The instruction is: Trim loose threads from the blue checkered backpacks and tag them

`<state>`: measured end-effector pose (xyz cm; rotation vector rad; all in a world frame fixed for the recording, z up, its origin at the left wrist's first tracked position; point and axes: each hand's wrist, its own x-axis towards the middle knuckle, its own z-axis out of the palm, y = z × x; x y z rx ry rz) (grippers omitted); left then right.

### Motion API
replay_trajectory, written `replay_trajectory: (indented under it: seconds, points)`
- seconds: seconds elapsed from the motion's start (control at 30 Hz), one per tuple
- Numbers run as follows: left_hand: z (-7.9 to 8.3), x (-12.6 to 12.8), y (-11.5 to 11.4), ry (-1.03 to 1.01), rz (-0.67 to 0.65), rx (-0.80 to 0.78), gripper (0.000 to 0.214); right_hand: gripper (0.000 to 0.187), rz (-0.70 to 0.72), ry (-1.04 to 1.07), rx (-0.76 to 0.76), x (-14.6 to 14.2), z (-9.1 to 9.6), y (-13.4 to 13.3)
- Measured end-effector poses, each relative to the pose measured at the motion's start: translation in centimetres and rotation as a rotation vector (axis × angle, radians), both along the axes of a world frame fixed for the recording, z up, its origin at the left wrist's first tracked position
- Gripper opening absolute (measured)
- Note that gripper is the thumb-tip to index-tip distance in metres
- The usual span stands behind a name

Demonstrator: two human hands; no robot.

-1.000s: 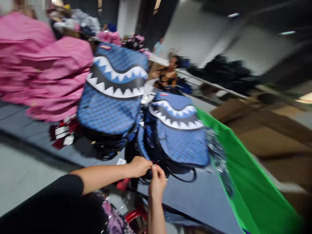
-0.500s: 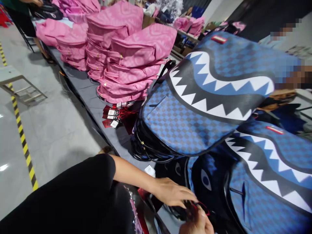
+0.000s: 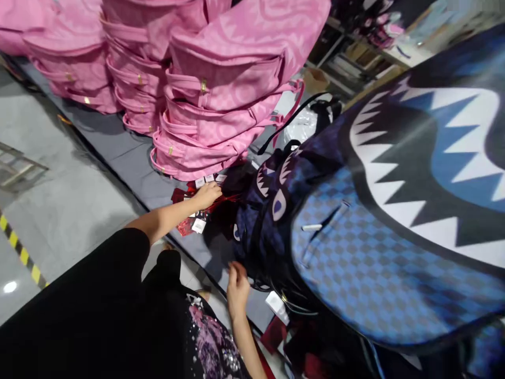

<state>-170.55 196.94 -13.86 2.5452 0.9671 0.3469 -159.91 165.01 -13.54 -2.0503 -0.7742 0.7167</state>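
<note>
My left hand reaches over a bunch of red and black hang tags with white labels and red strings, lying on the grey-covered table. Its fingers are closed at the strings, on the hang tags. Nearer to me, my right hand is loosely bent with fingers a little apart, and I see nothing in it. It is beside the stack of dark blue backpacks printed with eyes and shark teeth. On top of them lies a blue checkered backpack. A white label hangs below this stack, by a dark red tag.
Stacks of pink backpacks stand along the far part of the table. Shelving with goods is behind. On the left is grey floor with a yellow and black tape line and a metal frame.
My view has swung closer to the table. My left hand has left the lower backpack and moved to the hang tags. The two hands, close together before, are now apart.
</note>
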Motion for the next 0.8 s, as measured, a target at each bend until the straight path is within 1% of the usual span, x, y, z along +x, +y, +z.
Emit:
replay_trajectory:
  seconds: [0.03,0.1,0.17,0.23,0.3,0.33,0.4,0.53,0.67,0.8]
  points:
    - [-0.7,0.6,1.5,0.026,-0.066,0.026,0.024,0.047,0.086,-0.070,-0.032,-0.8,-0.1,4.1]
    - [-1.9,1.4,3.7,0.081,-0.178,0.082,0.021,0.044,0.125,-0.139,-0.062,-1.8,-0.3,11.7]
    - [-2.9,1.7,4.9,0.121,-0.265,0.132,0.019,0.042,0.142,-0.177,-0.113,-2.1,-0.7,18.0]
    - [-3.6,1.5,5.6,0.152,-0.347,0.173,0.017,0.041,0.149,-0.202,-0.193,-2.2,-1.1,22.5]
    - [-3.8,1.3,6.0,0.178,-0.408,0.207,0.018,0.040,0.133,-0.230,-0.285,-2.1,-1.5,25.4]
    - [-3.7,1.2,6.2,0.187,-0.427,0.221,0.019,0.039,0.120,-0.245,-0.329,-2.0,-1.6,26.3]
    - [-3.2,1.2,6.4,0.195,-0.455,0.244,0.019,0.036,0.105,-0.269,-0.403,-1.9,-1.9,27.3]
    - [-1.3,0.3,6.7,0.172,-0.535,0.284,0.018,0.032,0.108,-0.304,-0.494,-1.8,-2.4,27.6]
    - [0.8,-1.7,7.8,0.193,-0.584,0.325,0.013,0.035,0.119,-0.303,-0.498,-2.4,-3.4,27.8]
    - [2.5,-3.9,9.3,0.290,-0.571,0.378,0.017,0.038,0.105,-0.280,-0.451,-2.5,-4.1,28.0]
